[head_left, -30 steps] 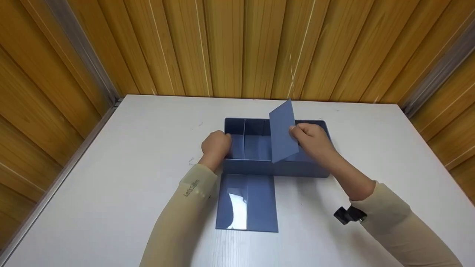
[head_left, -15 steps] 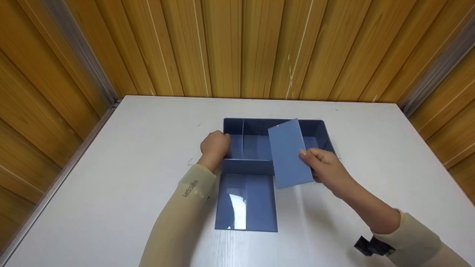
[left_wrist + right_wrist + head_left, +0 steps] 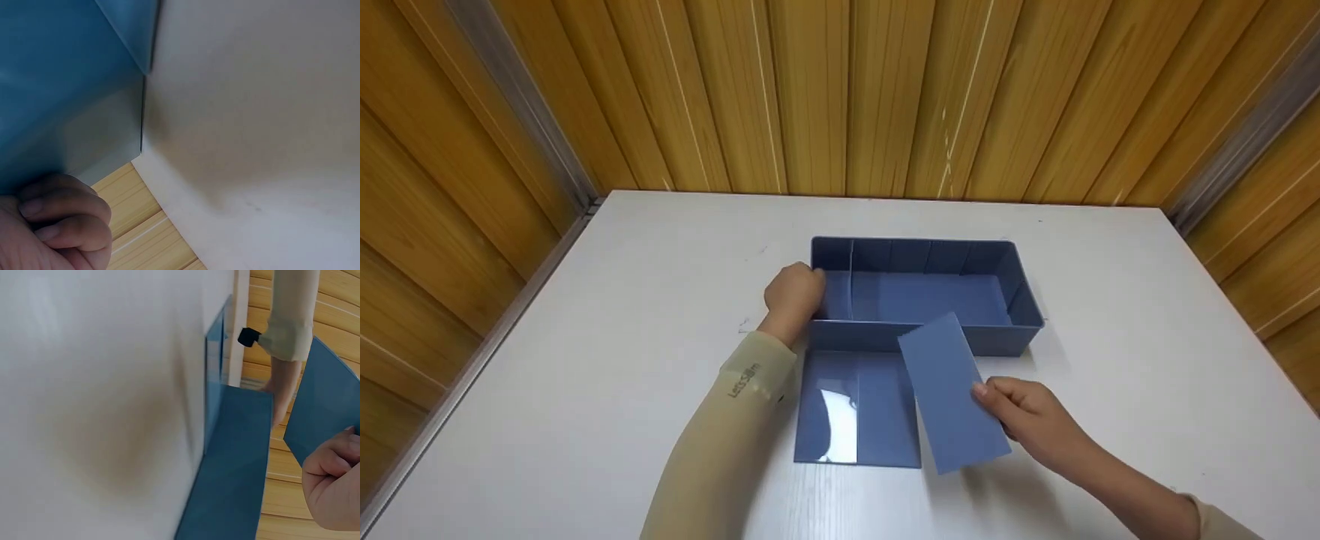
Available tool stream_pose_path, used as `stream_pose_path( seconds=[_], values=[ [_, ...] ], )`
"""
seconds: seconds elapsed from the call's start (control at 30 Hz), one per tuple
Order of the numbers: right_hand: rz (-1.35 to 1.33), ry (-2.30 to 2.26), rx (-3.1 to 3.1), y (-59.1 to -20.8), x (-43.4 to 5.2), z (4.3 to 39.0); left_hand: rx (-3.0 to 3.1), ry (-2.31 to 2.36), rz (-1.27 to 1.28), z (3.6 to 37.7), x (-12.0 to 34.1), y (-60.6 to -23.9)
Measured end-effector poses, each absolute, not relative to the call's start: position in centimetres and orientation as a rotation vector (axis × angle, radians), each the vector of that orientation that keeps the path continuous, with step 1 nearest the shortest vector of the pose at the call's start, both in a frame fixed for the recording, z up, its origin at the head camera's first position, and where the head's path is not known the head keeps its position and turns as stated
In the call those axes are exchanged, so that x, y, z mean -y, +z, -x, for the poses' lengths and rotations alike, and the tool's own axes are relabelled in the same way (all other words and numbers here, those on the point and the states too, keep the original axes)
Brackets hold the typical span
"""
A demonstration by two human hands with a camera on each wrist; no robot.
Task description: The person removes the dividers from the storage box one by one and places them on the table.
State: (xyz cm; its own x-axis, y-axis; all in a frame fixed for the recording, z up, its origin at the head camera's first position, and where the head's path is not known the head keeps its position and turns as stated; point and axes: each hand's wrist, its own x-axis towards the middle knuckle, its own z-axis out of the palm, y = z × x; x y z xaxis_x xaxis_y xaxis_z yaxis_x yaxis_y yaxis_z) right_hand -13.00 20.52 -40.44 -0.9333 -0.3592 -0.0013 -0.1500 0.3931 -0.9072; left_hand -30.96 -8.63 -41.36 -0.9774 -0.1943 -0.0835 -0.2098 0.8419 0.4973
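A blue rectangular box [image 3: 847,337] with an open top sits on the white table. My left hand [image 3: 795,292] grips its left wall, fingers curled over the rim; the left wrist view shows those curled fingers [image 3: 73,219] against the wall. Inside, one upright divider [image 3: 851,289] stands near the left end. In front of the box, my right hand [image 3: 1039,420] pinches a flat blue divider panel [image 3: 952,397] by its right edge, thumb on top. The panel is tilted above the table and also shows in the right wrist view, held by the right hand [image 3: 337,478].
Two flat blue panels [image 3: 889,412] lie side by side on the table [image 3: 660,247] just before the box's left half, the left one catching a bright reflection. Wood-look panelled walls [image 3: 810,97] rise behind and at both sides.
My right hand has drawn the divider panel out of the box, toward me and down to the right, uncovering the box's right part. The left hand has stayed on the box's left wall.
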Motion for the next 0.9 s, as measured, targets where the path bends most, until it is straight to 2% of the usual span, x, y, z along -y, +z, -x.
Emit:
stream_pose_path(
  seconds=[0.9],
  values=[
    [0.181, -1.316, -2.591, -43.4, -21.0, 13.1, -2.979, 0.811, 0.343, 31.0, 8.6, -41.3]
  ],
)
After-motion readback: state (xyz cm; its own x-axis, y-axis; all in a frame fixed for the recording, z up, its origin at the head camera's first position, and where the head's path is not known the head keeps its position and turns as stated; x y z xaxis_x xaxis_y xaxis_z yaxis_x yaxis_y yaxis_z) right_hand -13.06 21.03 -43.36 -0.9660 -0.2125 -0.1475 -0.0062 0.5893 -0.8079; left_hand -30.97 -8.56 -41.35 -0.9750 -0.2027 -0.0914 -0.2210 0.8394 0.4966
